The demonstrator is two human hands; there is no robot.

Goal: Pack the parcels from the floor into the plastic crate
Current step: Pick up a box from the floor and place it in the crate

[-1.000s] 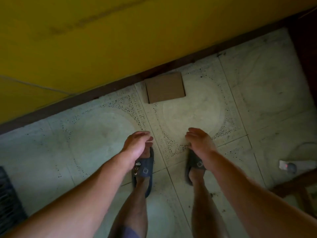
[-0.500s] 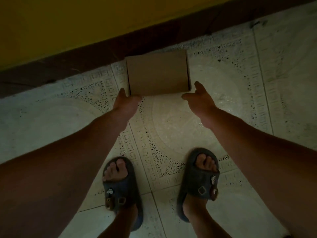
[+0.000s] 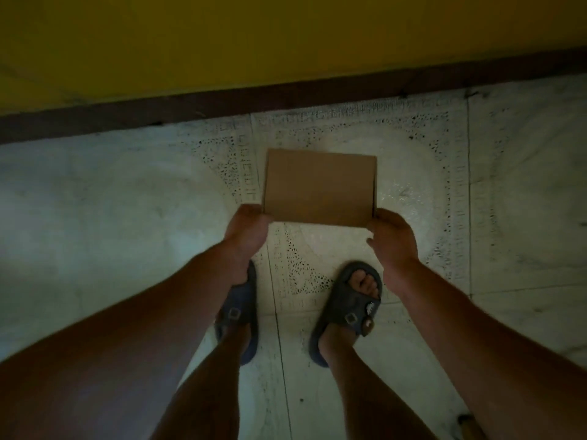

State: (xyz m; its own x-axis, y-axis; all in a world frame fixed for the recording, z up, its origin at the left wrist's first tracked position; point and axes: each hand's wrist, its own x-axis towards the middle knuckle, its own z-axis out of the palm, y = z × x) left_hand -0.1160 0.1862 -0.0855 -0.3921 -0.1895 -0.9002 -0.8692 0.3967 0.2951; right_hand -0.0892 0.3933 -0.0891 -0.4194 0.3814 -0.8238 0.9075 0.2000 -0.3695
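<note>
while both hands grip its near corners, left hand (image 3: 249,225) & right hand (image 3: 389,235), the brown parcel (image 3: 319,187) is over the tiled floor (image 3: 127,201) near the wall edge.

Dark sandals (image 3: 347,309) on patterned tiles (image 3: 413,173), yellow wall (image 3: 286,36)
</note>
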